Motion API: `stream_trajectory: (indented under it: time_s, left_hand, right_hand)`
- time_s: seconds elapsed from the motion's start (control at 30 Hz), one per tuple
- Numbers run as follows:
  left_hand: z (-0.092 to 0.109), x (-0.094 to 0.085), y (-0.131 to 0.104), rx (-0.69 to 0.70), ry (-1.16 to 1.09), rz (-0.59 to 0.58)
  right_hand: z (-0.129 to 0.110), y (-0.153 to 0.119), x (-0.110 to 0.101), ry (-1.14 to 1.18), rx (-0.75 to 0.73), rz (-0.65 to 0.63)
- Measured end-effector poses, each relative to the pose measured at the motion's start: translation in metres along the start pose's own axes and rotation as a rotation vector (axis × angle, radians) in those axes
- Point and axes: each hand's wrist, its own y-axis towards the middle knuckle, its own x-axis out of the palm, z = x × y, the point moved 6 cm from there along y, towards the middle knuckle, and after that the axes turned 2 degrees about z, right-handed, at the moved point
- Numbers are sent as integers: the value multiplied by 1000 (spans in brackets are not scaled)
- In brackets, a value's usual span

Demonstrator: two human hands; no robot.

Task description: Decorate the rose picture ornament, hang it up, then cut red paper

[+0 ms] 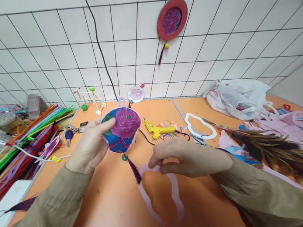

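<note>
My left hand (90, 145) is closed on a flower-print hanging ornament (127, 131), thumb across its front face. The ornament shows a purple flower on blue, with a pale loop on top and a green bead (124, 157) and dark purple tassel (134, 170) below. My right hand (183, 157) pinches the upper edge of a pale pink wavy ring-shaped frame (177, 195), which hangs over the orange tabletop and is blurred at its lower end. The tassel's tip reaches the frame's upper left side.
A yellow glue gun (159, 128) lies behind my hands, near a white wavy frame (201, 126). Coloured pipe cleaners (32, 140) and keys (69, 135) are at left. Feather-like brown strands (273, 149), pink scraps (284, 129) and a plastic bag (236, 98) lie right. A red round ornament (160, 28) hangs on the wall.
</note>
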Motion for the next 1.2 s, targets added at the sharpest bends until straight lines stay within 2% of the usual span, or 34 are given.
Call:
stream_trajectory:
  time_s: [0.13,0.2,0.23,0.33,0.43,0.6,0.87,1.0,1.2]
  left_hand:
    - [-14,17,2,-21,-41,-111]
    - [-22,27,3,-45,-53,-148]
    - [-26,31,3,-64,-59,-170]
    - [-36,41,3,-103,-86,-232]
    - [-41,42,4,-98,-123,-253]
    - [-47,44,4,-126,-150,-270]
    - [-45,48,1,-81,-71,-298]
    - [-46,46,1,-69,-78,-296]
    - [-47,44,1,-67,-62,-282]
  right_hand:
    - [-41,-8,-28,107,-254,81]
    - [-50,-8,-39,107,-319,165]
    - [-49,-6,-44,66,-296,239]
    - [-34,-4,-60,-179,-106,500]
    - [-22,-3,-66,-364,-2,621]
    - [-12,-1,-66,-377,67,657]
    - [-2,2,-65,-349,107,722]
    - [7,5,-62,-186,144,755]
    - [17,3,-62,-34,287,776]
